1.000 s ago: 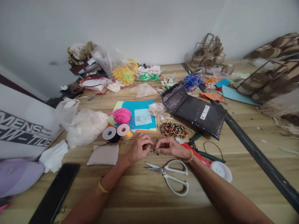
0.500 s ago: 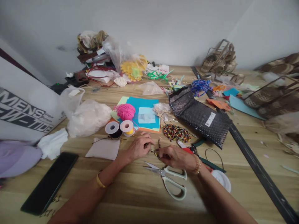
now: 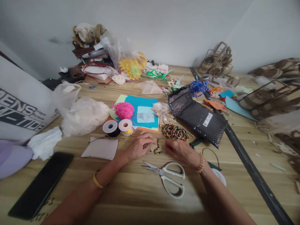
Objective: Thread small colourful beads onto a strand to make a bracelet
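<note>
A short strand of multicoloured beads (image 3: 157,152) lies curved on the table between my hands. My right hand (image 3: 180,150) is closed at the strand's upper end, where a thin cord runs to its fingertips. To the left, my left hand (image 3: 140,146) has its fingers curled together close to the table; whatever they hold is hidden. A few loose beads sit by its fingertips. Beyond my right hand lies a coiled heap of bead strings (image 3: 175,132). Scissors (image 3: 161,172) with pale handles lie partly open in front of both hands.
A black spool (image 3: 111,128), a yellow-thread spool (image 3: 126,126) and pink yarn (image 3: 124,110) stand beyond my left hand. A white pouch (image 3: 100,149) and black phone (image 3: 42,186) lie left. A black bubble mailer (image 3: 199,117) lies right, with woven baskets (image 3: 257,97) farther off.
My right hand has moved up and to the right, away from my left hand. More of the bead strand now shows between them. The view has shifted slightly.
</note>
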Demonstrator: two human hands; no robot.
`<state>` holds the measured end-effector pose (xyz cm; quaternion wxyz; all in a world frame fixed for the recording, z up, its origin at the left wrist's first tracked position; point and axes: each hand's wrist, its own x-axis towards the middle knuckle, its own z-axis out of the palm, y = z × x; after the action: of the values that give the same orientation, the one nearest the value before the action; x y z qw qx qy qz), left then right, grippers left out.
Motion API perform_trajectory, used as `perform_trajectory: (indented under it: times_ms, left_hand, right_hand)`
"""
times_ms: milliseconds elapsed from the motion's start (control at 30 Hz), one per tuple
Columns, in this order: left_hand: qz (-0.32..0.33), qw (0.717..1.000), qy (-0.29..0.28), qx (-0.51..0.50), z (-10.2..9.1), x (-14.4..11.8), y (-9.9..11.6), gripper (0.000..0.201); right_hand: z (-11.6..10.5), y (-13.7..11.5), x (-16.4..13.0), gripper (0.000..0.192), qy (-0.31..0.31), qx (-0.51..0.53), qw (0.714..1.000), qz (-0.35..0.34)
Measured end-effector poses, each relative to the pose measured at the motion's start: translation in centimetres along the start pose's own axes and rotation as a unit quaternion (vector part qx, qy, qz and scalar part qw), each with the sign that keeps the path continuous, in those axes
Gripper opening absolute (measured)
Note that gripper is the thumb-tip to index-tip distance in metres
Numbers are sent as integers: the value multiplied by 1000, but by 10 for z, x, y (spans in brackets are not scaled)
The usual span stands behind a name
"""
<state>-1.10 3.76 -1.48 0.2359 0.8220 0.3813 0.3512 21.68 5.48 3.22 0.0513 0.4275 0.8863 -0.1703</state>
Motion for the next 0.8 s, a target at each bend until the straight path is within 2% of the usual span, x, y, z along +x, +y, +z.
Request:
perform_trajectory:
  times_ms: [167, 300, 433, 567, 667, 800]
  left_hand:
    - [58, 992, -88, 67, 3, -3, 6, 50]
    - [65, 986, -112, 105, 3, -6, 5, 44]
    - [68, 988, -92, 102, 3, -5, 5, 27]
    - [62, 991, -78, 85, 1, -2, 7, 23]
    - [52, 995, -60, 64, -1, -1, 5, 22]
    - [15, 1000, -7, 26, -6, 2, -1, 21]
  right_hand:
    - [4, 5, 4, 16, 21, -32, 999, 18]
    - [4, 7, 6, 13, 29, -41, 997, 51]
    - [2, 8, 8, 15, 59, -9, 996, 71]
    - [5, 13, 11, 12, 109, 82, 990, 39]
    - [8, 15, 13, 10, 145, 170, 975, 7]
    - [11, 15, 15, 9, 148, 278, 949, -14]
